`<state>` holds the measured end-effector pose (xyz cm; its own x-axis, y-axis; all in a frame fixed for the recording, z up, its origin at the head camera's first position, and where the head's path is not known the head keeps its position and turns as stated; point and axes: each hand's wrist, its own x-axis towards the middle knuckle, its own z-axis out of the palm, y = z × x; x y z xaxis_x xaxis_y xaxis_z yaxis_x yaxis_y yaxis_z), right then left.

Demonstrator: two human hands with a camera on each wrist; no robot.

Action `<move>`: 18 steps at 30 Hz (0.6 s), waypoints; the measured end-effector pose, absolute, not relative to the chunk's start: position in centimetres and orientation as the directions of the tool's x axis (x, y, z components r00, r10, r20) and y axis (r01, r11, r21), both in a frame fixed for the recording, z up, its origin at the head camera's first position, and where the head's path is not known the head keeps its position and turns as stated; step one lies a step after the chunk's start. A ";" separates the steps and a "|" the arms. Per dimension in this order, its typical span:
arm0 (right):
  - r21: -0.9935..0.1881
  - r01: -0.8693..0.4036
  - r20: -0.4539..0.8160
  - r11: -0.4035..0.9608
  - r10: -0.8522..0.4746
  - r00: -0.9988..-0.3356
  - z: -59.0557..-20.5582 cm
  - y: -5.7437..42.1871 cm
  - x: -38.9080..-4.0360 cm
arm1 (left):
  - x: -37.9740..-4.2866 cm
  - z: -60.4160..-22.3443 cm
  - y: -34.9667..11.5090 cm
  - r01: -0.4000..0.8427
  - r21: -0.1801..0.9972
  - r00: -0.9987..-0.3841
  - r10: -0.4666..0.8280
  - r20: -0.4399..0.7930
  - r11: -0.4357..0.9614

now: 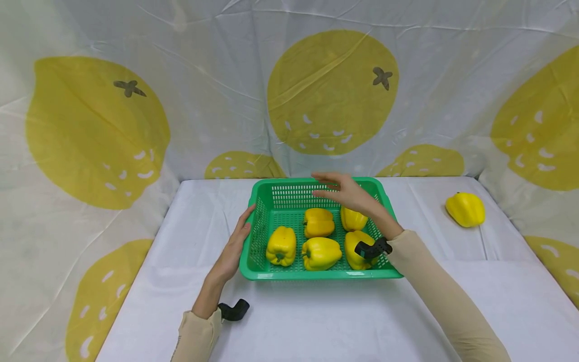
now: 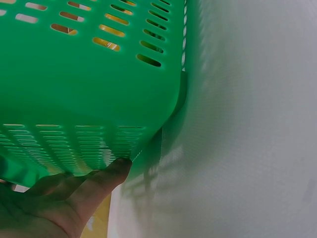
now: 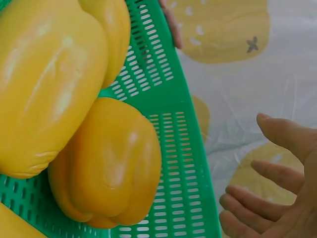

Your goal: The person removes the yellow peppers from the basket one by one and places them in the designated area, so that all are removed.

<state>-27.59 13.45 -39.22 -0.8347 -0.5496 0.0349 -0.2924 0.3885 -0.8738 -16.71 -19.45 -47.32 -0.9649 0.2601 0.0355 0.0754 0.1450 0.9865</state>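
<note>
A green plastic basket with slotted walls holds several yellow bell peppers. My left hand lies along the outside of its left wall. In the left wrist view the extended fingers touch the slotted green side. Over the back right part of the basket hovers my right hand, fingers spread and holding nothing. Its forearm partly hides two peppers on the right. The right wrist view shows this hand apart from the basket rim, with a pepper inside the basket nearby.
Another yellow bell pepper lies on the white-covered table, to the right of the basket. Behind the table hangs a white cloth printed with large lemons, which also lines both sides. Each wrist carries a small black camera mount.
</note>
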 end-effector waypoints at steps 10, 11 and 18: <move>-0.849 -0.285 -0.034 0.446 -0.583 -0.812 -40.2 12.6 -27.3 | -16.7 -47.3 -19.4 0.084 0.985 -0.963 0.265 0.042 0.150; -0.847 -0.290 -0.036 0.445 -0.593 -0.805 -40.3 12.6 -27.3 | -16.7 -47.3 -19.4 0.085 0.985 -0.963 0.267 0.043 0.148; -0.826 -0.328 -0.045 0.459 -0.633 -0.773 -40.7 12.3 -27.6 | -16.9 -47.2 -19.3 0.086 0.986 -0.963 0.266 0.044 0.145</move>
<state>-27.56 12.31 -40.70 -0.7728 -0.6330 -0.0446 -0.3280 0.4586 -0.8259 -16.88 -19.30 -47.19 -0.9629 0.2660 0.0444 0.0856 0.1453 0.9857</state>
